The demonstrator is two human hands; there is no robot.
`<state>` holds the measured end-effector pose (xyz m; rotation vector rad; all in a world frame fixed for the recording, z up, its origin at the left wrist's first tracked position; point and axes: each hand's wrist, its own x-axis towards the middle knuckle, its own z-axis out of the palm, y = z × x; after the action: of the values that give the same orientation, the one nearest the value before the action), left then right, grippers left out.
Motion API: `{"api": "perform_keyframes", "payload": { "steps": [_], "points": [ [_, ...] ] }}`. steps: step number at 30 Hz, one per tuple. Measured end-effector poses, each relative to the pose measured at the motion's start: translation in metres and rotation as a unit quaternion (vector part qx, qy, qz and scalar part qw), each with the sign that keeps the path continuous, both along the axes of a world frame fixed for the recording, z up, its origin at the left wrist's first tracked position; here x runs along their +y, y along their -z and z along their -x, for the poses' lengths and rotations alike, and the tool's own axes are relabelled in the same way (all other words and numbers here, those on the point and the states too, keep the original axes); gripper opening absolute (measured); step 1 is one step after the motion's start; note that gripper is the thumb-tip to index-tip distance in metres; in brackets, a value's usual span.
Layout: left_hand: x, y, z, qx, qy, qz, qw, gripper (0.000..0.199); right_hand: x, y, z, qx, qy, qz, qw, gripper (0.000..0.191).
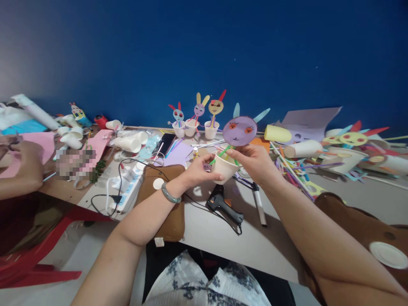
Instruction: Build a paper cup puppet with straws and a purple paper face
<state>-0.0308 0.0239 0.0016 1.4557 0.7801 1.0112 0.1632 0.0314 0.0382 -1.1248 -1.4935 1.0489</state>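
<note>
A white paper cup (223, 170) is held up over the table, with green stems rising from it. My left hand (200, 170) wraps round its left side, fingers closed on it. On the stems sits a round purple rabbit face (239, 131) with orange eyes, lashes and two pale blue ears. My right hand (253, 159) pinches just below the face, at the top of the stems; part of the fingers is hidden behind the face. Below the cup, a black glue gun (225, 205) lies on the table.
Three finished rabbit cups (210, 130) stand by the blue wall. A brown pouch (168, 216), a power strip (129, 187) and a white marker (259, 208) lie nearby. Coloured sticks (295, 174) and paper cups are heaped right. Another person's arm (27, 165) is at left.
</note>
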Motion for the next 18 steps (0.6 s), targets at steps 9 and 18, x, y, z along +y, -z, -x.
{"api": "perform_keyframes", "payload": {
  "steps": [9,18],
  "points": [
    [0.004,0.004,0.0,-0.007,-0.031,0.016,0.999,0.074,0.007,0.004,0.0,0.032,0.01,0.02,0.999,0.034],
    [0.006,-0.002,0.008,-0.042,0.031,0.102,0.993,0.079,0.015,0.014,-0.003,0.029,0.004,0.033,0.999,0.037]
  ]
}}
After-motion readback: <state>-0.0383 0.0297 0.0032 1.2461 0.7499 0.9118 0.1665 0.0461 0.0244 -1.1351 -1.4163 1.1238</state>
